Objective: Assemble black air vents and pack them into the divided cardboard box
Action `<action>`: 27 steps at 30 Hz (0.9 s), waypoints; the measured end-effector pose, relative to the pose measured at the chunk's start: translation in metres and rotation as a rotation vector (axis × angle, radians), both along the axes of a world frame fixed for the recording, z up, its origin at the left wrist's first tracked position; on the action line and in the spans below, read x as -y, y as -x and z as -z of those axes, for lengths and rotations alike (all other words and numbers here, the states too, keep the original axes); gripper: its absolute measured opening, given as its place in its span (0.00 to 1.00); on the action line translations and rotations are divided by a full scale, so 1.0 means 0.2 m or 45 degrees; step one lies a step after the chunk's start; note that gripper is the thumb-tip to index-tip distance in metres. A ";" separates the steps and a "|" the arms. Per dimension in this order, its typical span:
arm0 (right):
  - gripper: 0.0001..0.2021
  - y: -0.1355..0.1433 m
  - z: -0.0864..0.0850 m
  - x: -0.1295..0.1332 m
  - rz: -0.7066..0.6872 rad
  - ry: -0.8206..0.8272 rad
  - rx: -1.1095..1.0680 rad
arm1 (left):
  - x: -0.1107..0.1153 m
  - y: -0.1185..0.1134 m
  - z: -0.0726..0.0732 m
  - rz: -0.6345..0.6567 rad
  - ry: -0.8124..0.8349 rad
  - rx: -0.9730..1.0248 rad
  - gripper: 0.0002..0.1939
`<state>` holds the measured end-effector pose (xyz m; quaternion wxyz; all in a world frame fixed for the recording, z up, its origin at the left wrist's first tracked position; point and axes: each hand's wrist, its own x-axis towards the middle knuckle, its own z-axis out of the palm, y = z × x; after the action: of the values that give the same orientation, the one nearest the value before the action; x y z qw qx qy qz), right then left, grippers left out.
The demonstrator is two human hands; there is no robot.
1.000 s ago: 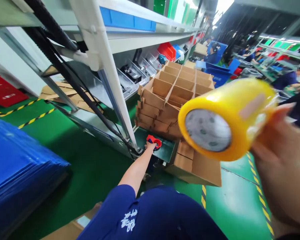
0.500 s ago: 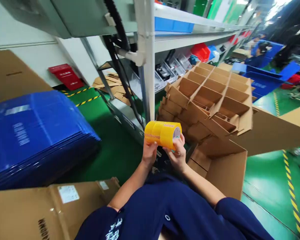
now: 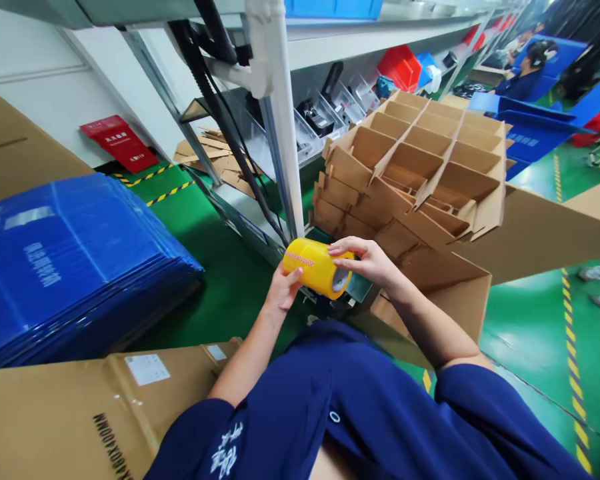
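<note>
A stack of yellow packing tape rolls (image 3: 310,265), with a red-patterned strip on top and a pale core at its right end, is held out in front of my body. My left hand (image 3: 283,288) grips the left end from below, thumb along the near side. From the right, my right hand (image 3: 367,261) reaches over the tape's right end, its fingers closed against the upper surface. Whether a loose tape end is between those fingers cannot be made out.
Folded blue plastic sheets (image 3: 90,253) are stacked at left, above a closed cardboard box (image 3: 65,407). Cardboard dividers (image 3: 410,160) lie over an open carton (image 3: 440,293) at right. A white rack post (image 3: 283,120) stands just ahead. A co-worker (image 3: 527,73) sits far right.
My right hand has moved from beneath the right end of the tape to its top. The tape has turned, its right end tipping downward. The view has shifted slightly.
</note>
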<state>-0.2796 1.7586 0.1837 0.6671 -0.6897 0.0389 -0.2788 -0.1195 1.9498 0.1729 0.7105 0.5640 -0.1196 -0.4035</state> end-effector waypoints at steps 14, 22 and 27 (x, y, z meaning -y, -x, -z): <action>0.07 0.03 0.13 -0.13 0.274 0.110 -0.464 | -0.09 -0.01 0.11 0.610 -0.166 -0.127 0.46; 0.13 -0.24 0.50 -0.11 0.323 -0.704 -0.647 | -0.04 -0.04 0.14 0.890 -0.097 -0.054 0.43; 0.19 -0.16 0.75 -0.27 0.211 -0.765 -0.600 | -0.10 0.00 0.17 0.702 -0.123 -0.175 0.45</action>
<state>-0.2486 1.8128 0.0330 0.7872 -0.5034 0.3266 -0.1420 -0.1186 1.9706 0.1391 0.5526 0.5148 -0.2007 -0.6240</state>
